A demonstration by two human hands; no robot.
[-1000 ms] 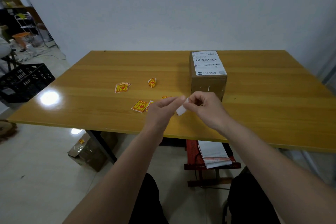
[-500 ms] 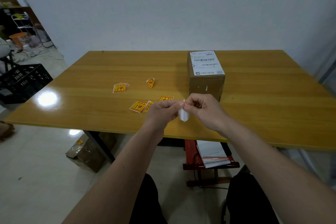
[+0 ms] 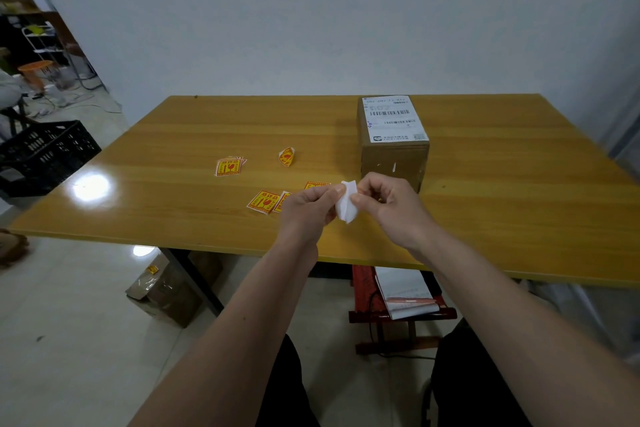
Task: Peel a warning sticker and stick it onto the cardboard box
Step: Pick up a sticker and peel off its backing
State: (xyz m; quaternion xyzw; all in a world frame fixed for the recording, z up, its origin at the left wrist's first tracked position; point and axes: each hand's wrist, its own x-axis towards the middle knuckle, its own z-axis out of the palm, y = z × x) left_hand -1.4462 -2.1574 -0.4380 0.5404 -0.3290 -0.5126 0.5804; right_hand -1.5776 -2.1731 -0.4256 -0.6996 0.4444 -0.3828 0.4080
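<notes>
Both hands hold one warning sticker (image 3: pixel 346 206) above the table's near edge; only its white back faces me. My left hand (image 3: pixel 308 210) pinches its left edge and my right hand (image 3: pixel 389 206) pinches its right edge. Just behind my right hand stands the brown cardboard box (image 3: pixel 394 158) with a white shipping label (image 3: pixel 393 118) on top. Loose yellow-and-red warning stickers lie on the wooden table (image 3: pixel 485 204): a small stack (image 3: pixel 228 166) to the left, a curled one (image 3: pixel 286 157), and two or three (image 3: pixel 265 202) beside my left hand.
A black plastic crate (image 3: pixel 41 156) stands on the floor at the left. Under the table are a taped cardboard parcel (image 3: pixel 166 291) and a red stool (image 3: pixel 401 305) with papers on it. A white wall rises behind the table.
The white-backed sticker has turned between my fingers and shows more of its back now. Both hands stay close together in front of the box.
</notes>
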